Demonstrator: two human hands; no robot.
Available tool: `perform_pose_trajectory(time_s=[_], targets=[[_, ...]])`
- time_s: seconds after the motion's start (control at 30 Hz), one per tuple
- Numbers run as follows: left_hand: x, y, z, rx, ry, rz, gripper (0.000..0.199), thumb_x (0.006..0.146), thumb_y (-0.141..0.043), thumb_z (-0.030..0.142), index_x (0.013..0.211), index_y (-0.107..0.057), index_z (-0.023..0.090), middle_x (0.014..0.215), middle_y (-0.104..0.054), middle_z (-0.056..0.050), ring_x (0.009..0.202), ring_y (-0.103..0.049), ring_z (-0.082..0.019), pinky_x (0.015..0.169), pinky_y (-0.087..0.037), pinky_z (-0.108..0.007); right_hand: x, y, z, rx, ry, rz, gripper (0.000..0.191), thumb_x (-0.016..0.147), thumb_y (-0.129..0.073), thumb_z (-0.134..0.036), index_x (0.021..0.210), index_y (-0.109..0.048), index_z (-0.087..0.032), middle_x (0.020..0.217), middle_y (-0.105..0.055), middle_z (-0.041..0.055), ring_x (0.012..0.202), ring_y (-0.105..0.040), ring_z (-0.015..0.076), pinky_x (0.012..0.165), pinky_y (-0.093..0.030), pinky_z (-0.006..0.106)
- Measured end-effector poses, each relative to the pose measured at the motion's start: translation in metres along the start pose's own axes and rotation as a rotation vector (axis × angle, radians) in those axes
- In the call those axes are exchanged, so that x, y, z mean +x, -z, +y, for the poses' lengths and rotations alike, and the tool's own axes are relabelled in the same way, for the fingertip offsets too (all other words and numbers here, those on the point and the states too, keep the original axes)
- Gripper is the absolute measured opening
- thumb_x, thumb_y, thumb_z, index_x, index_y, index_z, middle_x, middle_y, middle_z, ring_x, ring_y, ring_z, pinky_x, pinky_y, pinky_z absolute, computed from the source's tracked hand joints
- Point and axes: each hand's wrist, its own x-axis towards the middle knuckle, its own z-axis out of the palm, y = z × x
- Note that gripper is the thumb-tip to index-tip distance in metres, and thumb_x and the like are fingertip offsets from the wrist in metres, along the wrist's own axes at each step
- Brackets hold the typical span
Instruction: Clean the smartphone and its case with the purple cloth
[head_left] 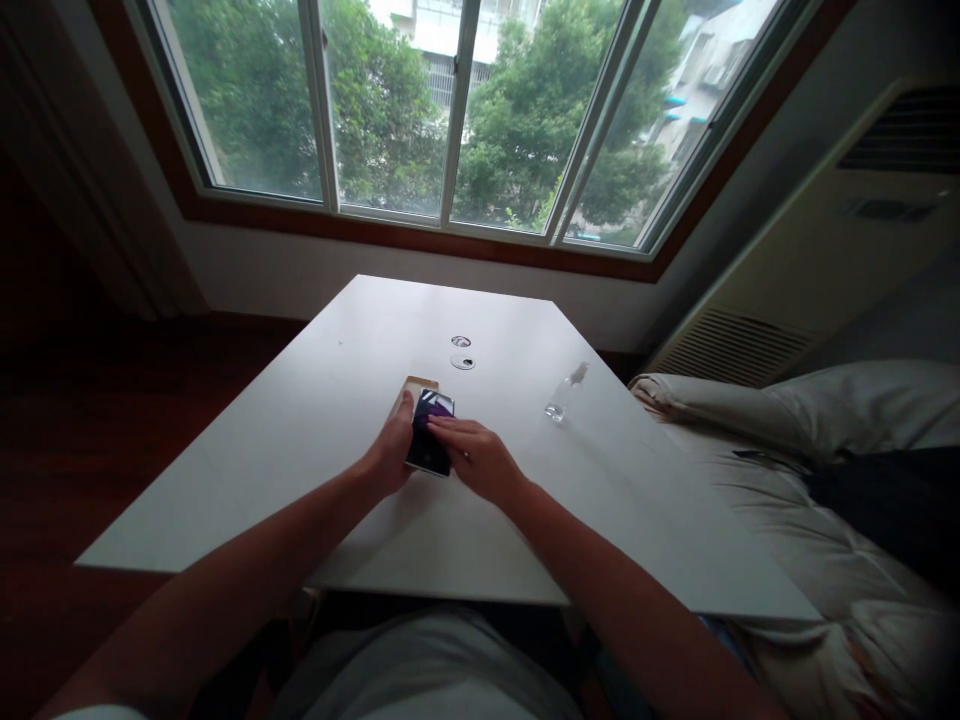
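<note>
My left hand point(390, 445) grips a smartphone point(431, 455) by its left side, with the thumb along the edge. The phone has a dark, glossy screen that faces up and is tilted above the white table. The fingers of my right hand point(480, 455) are pressed together over the middle of the screen. A dark purple patch point(425, 416) shows at their tips; whether it is a cloth or a reflection is unclear. Behind the phone, a flat tan item point(422, 382) sticks out past its top edge, partly hidden by my left hand and the phone.
On the white table point(300, 430), a clear spray bottle point(564, 396) is to the right. Two small round pieces point(463, 362) sit beyond the phone. A window point(450, 120) is behind the table, and a beige sofa point(750, 480) lies along its right side.
</note>
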Motion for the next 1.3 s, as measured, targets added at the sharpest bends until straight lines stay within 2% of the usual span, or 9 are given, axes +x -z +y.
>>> perform_pose_trajectory(time_s=[0.13,0.27,0.37,0.5,0.63,0.73,0.9,1.0,1.3], targets=[[0.002,0.005,0.008,-0.066,0.011,-0.019,0.079,0.099,-0.025,0.071,0.112,-0.068,0.006,0.097,-0.072,-0.021,0.085,-0.073,-0.028,0.073,-0.061,-0.037,0.002,-0.003,-0.026,0.088,0.220,-0.091,0.041,0.092,-0.057,-0.009,0.129,-0.069,-0.024,0.125,-0.070,0.0059,0.118,-0.067,0.0191,0.106,-0.054,0.038],[0.000,0.006,0.014,-0.041,-0.007,-0.071,0.085,0.096,-0.020,0.076,0.113,-0.068,0.008,0.097,-0.072,-0.021,0.084,-0.073,-0.029,0.074,-0.062,-0.041,0.003,0.000,-0.026,0.090,0.296,-0.107,0.041,0.091,-0.058,-0.009,0.128,-0.070,-0.024,0.124,-0.071,0.0055,0.118,-0.067,0.0183,0.107,-0.054,0.035],[0.000,0.002,0.008,0.046,0.021,-0.079,0.081,0.094,-0.026,0.077,0.123,-0.065,0.013,0.098,-0.072,-0.018,0.082,-0.073,-0.027,0.072,-0.062,-0.039,0.001,0.006,-0.009,0.022,0.234,-0.080,0.041,0.094,-0.055,-0.010,0.130,-0.069,-0.025,0.131,-0.067,0.0052,0.124,-0.064,0.0188,0.109,-0.052,0.036],[-0.007,-0.007,-0.007,0.190,0.128,-0.058,0.082,0.087,-0.040,0.082,0.130,-0.061,0.016,0.101,-0.071,-0.018,0.079,-0.072,-0.028,0.064,-0.061,-0.040,-0.004,0.017,0.018,-0.019,-0.005,0.046,0.041,0.097,-0.051,-0.014,0.132,-0.068,-0.028,0.140,-0.061,0.0034,0.130,-0.059,0.0199,0.114,-0.049,0.038],[-0.018,-0.015,-0.014,0.206,0.116,-0.166,0.079,0.086,-0.047,0.079,0.130,-0.061,0.014,0.105,-0.068,-0.019,0.081,-0.070,-0.027,0.063,-0.062,-0.040,-0.005,0.021,0.028,0.028,-0.183,0.174,0.039,0.098,-0.051,-0.019,0.132,-0.068,-0.029,0.145,-0.056,0.0006,0.135,-0.054,0.0215,0.118,-0.044,0.042],[-0.019,-0.013,-0.013,0.200,0.089,-0.175,0.077,0.087,-0.049,0.078,0.129,-0.061,0.016,0.107,-0.068,-0.018,0.082,-0.069,-0.026,0.061,-0.061,-0.039,-0.003,0.013,0.016,0.058,-0.148,0.166,0.038,0.099,-0.051,-0.020,0.133,-0.067,-0.027,0.147,-0.055,0.0021,0.139,-0.050,0.0218,0.120,-0.041,0.044],[-0.012,-0.004,-0.008,0.094,0.039,-0.168,0.081,0.085,-0.048,0.081,0.125,-0.064,0.013,0.106,-0.070,-0.018,0.097,-0.070,-0.028,0.073,-0.060,-0.033,0.001,-0.002,-0.018,0.051,0.102,0.006,0.044,0.095,-0.057,-0.017,0.138,-0.063,-0.023,0.144,-0.057,0.0068,0.140,-0.049,0.0239,0.121,-0.040,0.047],[-0.012,-0.003,-0.005,0.053,0.035,-0.195,0.084,0.084,-0.045,0.083,0.127,-0.063,0.013,0.111,-0.069,-0.018,0.101,-0.069,-0.029,0.076,-0.060,-0.035,0.004,-0.002,-0.020,0.034,0.146,0.000,0.045,0.096,-0.056,-0.017,0.140,-0.061,-0.024,0.143,-0.058,0.0065,0.140,-0.050,0.0243,0.122,-0.039,0.049],[-0.022,-0.008,-0.011,0.192,0.036,-0.339,0.087,0.086,-0.035,0.084,0.129,-0.063,0.013,0.113,-0.064,-0.021,0.086,-0.068,-0.028,0.055,-0.061,-0.038,0.002,0.019,0.021,-0.006,-0.206,0.297,0.035,0.101,-0.054,-0.029,0.133,-0.067,-0.028,0.143,-0.058,0.0016,0.134,-0.055,0.0240,0.118,-0.043,0.045]])
